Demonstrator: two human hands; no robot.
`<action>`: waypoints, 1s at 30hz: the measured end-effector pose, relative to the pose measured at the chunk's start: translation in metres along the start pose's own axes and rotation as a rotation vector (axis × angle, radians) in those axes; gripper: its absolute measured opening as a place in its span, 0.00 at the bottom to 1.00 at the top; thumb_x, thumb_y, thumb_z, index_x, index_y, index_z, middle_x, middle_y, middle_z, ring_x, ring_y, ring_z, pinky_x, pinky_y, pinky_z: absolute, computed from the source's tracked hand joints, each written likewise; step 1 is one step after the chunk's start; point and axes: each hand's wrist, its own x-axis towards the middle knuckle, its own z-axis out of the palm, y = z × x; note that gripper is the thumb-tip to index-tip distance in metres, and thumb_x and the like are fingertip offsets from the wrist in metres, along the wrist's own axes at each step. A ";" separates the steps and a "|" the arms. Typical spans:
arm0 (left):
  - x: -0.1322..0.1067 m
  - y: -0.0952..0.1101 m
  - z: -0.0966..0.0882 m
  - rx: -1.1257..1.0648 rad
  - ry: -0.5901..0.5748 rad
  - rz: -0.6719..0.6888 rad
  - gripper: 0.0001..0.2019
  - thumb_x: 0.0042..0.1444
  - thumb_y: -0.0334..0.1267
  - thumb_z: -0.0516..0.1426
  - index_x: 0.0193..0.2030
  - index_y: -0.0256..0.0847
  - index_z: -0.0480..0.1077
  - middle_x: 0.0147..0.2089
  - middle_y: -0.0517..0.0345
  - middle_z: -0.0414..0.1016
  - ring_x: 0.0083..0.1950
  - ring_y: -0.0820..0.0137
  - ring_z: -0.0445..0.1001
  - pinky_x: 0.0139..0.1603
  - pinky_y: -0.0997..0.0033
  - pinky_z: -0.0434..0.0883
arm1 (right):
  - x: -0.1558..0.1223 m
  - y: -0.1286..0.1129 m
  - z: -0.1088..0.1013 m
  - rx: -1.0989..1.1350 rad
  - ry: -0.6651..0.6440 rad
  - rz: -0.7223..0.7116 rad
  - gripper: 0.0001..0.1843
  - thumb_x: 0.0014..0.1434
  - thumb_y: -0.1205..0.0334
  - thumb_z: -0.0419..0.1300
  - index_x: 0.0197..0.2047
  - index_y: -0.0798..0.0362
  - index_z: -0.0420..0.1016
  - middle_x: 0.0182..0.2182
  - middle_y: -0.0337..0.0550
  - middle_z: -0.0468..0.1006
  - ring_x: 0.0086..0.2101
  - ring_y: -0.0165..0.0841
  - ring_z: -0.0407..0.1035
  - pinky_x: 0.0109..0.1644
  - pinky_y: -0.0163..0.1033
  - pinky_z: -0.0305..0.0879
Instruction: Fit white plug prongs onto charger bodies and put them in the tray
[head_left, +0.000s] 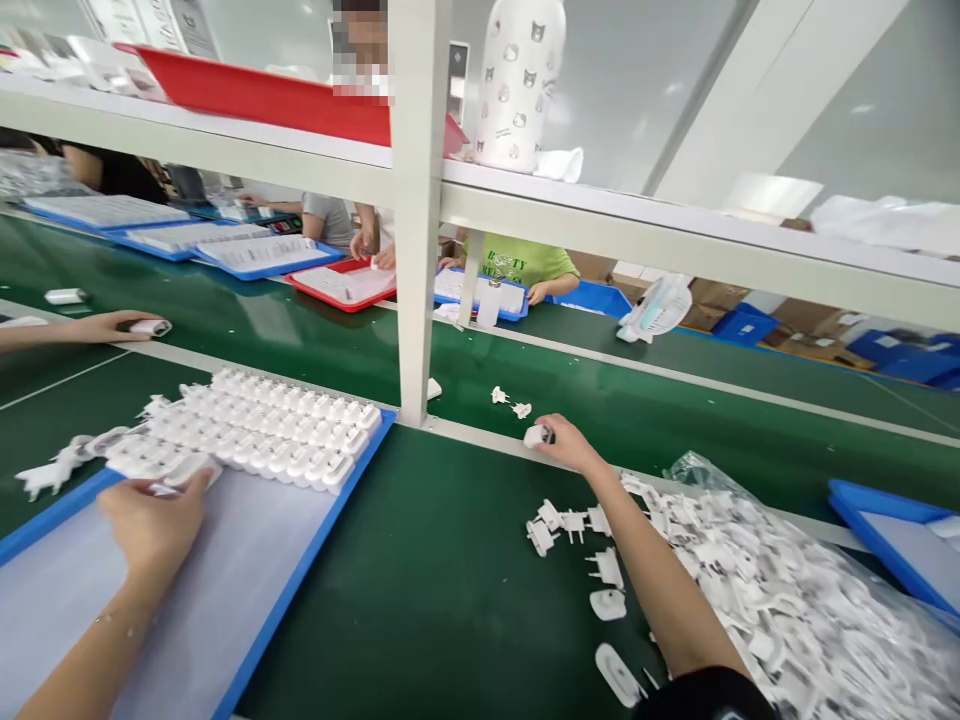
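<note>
My left hand [154, 522] rests on a blue-rimmed tray [300, 575] and pinches a white plastic part [186, 470] at the front row of several rows of white parts [262, 430] packed on it. My right hand [566, 442] reaches far forward to the edge of the green conveyor belt [465, 370] and is closed on a small white plug part [537, 435]. Two loose white prong pieces [510, 402] lie on the belt just beyond it. A heap of white plug parts [780, 590] on clear plastic lies right of my right forearm.
A white upright post [416, 210] stands between my hands, carrying a shelf with a red tray [255, 95] and a white bottle [517, 80]. Another person's hand [112, 325] holds a white piece at far left. People work across the belt with blue and red trays. A blue tray [892, 530] sits far right.
</note>
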 end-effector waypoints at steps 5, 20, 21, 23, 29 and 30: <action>-0.026 0.056 -0.009 -0.067 0.074 0.098 0.16 0.48 0.49 0.54 0.25 0.45 0.51 0.20 0.66 0.51 0.20 0.72 0.57 0.17 0.72 0.59 | -0.055 -0.083 0.020 -0.066 -0.138 -0.410 0.19 0.49 0.60 0.62 0.46 0.52 0.69 0.41 0.44 0.70 0.38 0.36 0.67 0.41 0.38 0.61; -0.068 0.291 0.208 -0.212 -0.685 0.305 0.31 0.54 0.35 0.52 0.64 0.30 0.47 0.63 0.30 0.51 0.62 0.43 0.53 0.54 0.44 0.60 | 0.071 -0.003 0.012 -0.223 0.130 0.100 0.31 0.60 0.54 0.55 0.63 0.50 0.52 0.59 0.56 0.60 0.54 0.45 0.58 0.48 0.45 0.62; -0.064 0.291 0.220 -0.240 -0.723 0.231 0.32 0.53 0.35 0.53 0.64 0.29 0.48 0.62 0.29 0.52 0.62 0.40 0.52 0.53 0.42 0.59 | 0.071 -0.005 0.012 -0.228 0.139 0.086 0.27 0.60 0.55 0.55 0.61 0.50 0.56 0.56 0.54 0.64 0.51 0.43 0.61 0.47 0.44 0.63; -0.058 0.291 0.232 -0.323 -0.782 0.141 0.29 0.51 0.34 0.53 0.61 0.29 0.53 0.59 0.27 0.57 0.62 0.38 0.50 0.51 0.39 0.58 | 0.067 -0.008 0.009 -0.238 0.154 0.063 0.22 0.60 0.57 0.55 0.56 0.50 0.62 0.50 0.52 0.69 0.47 0.41 0.65 0.45 0.42 0.63; -0.072 0.298 0.215 -0.605 -0.872 0.089 0.21 0.57 0.42 0.50 0.53 0.31 0.60 0.54 0.34 0.65 0.58 0.51 0.62 0.55 0.51 0.62 | 0.039 -0.006 -0.004 -0.227 0.159 0.041 0.12 0.60 0.61 0.54 0.46 0.55 0.70 0.42 0.53 0.73 0.42 0.38 0.68 0.42 0.38 0.62; -0.080 0.296 0.207 -0.656 -0.887 0.074 0.21 0.60 0.44 0.47 0.55 0.33 0.59 0.54 0.37 0.65 0.56 0.56 0.66 0.54 0.55 0.64 | 0.031 -0.004 -0.006 -0.220 0.158 0.043 0.12 0.61 0.62 0.52 0.45 0.56 0.70 0.42 0.53 0.73 0.41 0.38 0.68 0.42 0.38 0.61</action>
